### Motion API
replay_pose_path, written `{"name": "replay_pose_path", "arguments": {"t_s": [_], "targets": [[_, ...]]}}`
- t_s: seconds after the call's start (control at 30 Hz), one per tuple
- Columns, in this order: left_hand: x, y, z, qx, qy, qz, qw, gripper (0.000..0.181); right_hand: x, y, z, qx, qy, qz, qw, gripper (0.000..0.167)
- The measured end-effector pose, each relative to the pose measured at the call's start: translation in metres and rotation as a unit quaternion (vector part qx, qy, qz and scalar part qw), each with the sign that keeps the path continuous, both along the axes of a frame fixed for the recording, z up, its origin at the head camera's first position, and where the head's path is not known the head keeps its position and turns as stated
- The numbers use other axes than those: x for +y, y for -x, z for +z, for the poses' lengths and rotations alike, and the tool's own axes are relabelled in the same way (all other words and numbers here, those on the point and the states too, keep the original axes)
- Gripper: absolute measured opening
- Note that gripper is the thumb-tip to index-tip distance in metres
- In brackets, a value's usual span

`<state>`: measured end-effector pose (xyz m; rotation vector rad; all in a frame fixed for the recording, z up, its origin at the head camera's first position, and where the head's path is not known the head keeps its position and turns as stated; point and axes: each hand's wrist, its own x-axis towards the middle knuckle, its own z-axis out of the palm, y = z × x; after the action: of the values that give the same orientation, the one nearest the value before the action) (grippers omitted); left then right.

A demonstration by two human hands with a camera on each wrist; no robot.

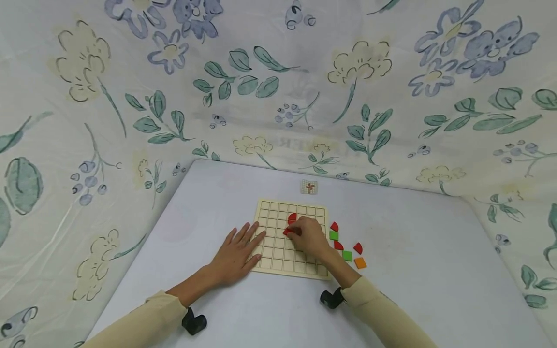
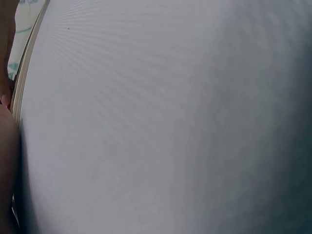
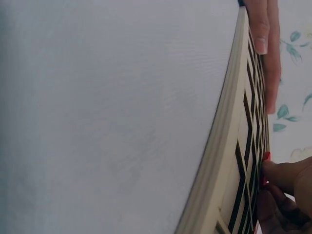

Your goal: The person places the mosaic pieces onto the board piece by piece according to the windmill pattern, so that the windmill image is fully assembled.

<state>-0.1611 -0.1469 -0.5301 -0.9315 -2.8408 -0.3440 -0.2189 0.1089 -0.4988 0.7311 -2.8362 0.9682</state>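
Small red piece [image 1: 286, 232] at the grid board [image 1: 278, 264], just below a red shape [image 1: 292, 218] lying there; can't tell if it's touching the board. My right hand [image 1: 311, 237] pinches it, thumb against curled fingers, forearm angled in from lower right. My left hand [image 1: 237, 253] lies flat, fingers spread over the board's left edge, grasping nothing. Orange tile [image 1: 360, 263] sits right of the board.

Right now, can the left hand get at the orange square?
Probably not directly: the left hand rests on the left edge of the board, while the orange square lies past the board's right side, with the right hand and forearm between. It would likely need to reach over or around them.
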Motion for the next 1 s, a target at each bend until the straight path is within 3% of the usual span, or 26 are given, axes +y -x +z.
{"name": "replay_pose_path", "arguments": {"t_s": [0.17,0.37,0.57,0.9,1.0], "targets": [[0.0,-0.001,0.002,0.01,-0.002,-0.001,0.9999,0.061,-0.001,0.0,0.001,-0.002,0.001,0.004,1.0,0.023],[0.0,-0.001,0.002,0.004,-0.002,0.002,1.0,0.061,0.004,0.004,0.006,-0.019,-0.056,0.066,0.9961,0.023],[0.0,0.0,0.001,-0.012,0.001,0.005,0.9999,0.061,0.009,0.008,0.015,0.001,-0.088,0.113,0.9897,0.018],[0.0,-0.001,0.001,-0.013,-0.001,0.008,0.9999,0.061,0.012,0.006,0.001,0.021,-0.05,0.071,0.996,0.007],[0.001,0.0,0.001,-0.009,-0.005,0.006,0.9999,0.061,0.011,0.005,0.003,0.015,-0.059,0.064,0.9961,0.016]]}}
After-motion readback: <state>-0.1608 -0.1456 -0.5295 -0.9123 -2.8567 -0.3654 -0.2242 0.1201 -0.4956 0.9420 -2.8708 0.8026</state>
